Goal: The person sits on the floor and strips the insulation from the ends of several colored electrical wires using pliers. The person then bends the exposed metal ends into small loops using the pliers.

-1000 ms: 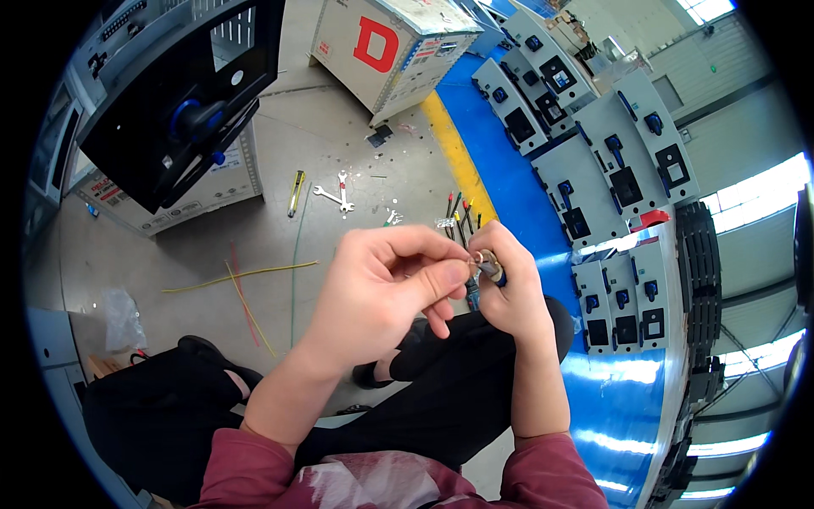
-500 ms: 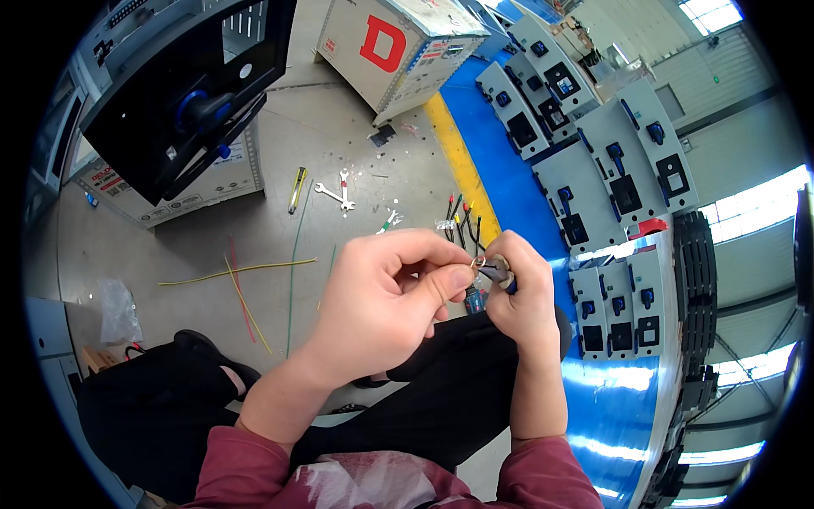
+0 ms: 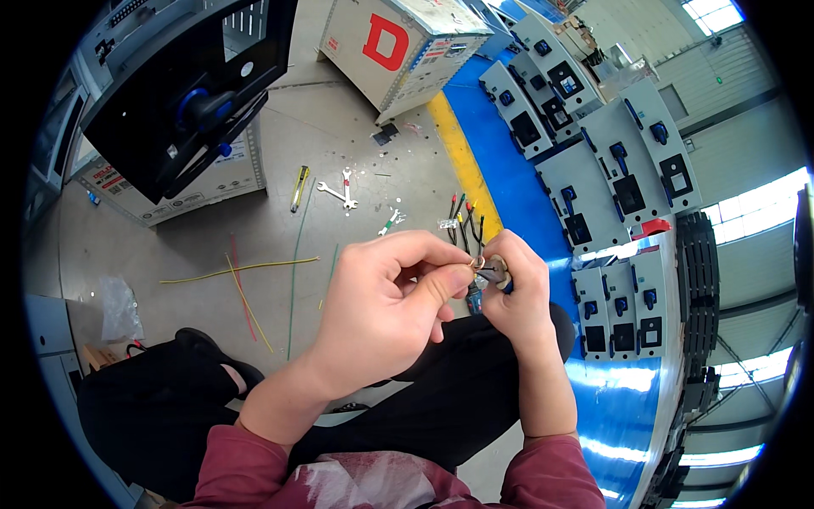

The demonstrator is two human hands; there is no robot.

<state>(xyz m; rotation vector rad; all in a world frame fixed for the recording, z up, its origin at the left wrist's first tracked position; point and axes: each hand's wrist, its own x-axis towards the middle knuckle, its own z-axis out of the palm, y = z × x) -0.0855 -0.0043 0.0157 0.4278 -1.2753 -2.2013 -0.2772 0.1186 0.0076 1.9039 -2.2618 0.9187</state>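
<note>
My left hand point(image 3: 381, 297) is closed, thumb and forefinger pinching a thin copper-coloured wire loop point(image 3: 479, 262). My right hand point(image 3: 521, 297) is wrapped round a pair of pliers point(image 3: 493, 272). The dark jaws of the pliers meet the loop just beyond my left fingertips; whether they are clamped on it is too small to tell. Most of the pliers' handles are hidden in my right palm. Both hands are held above my lap. Behind them on the floor lie several black tools with coloured ends point(image 3: 462, 212), partly covered by my hands.
Yellow, red and green wires point(image 3: 238, 268) lie on the floor at left. Beyond them are a yellow utility knife point(image 3: 299, 188) and wrenches point(image 3: 346, 191). A black panel with a handle point(image 3: 199, 110) stands far left, a large crate point(image 3: 365, 51) behind. Grey panels point(image 3: 593, 191) rest on blue flooring at right.
My right hand and the pliers have turned slightly at the loop. My left hand keeps its pinch in nearly the same place.
</note>
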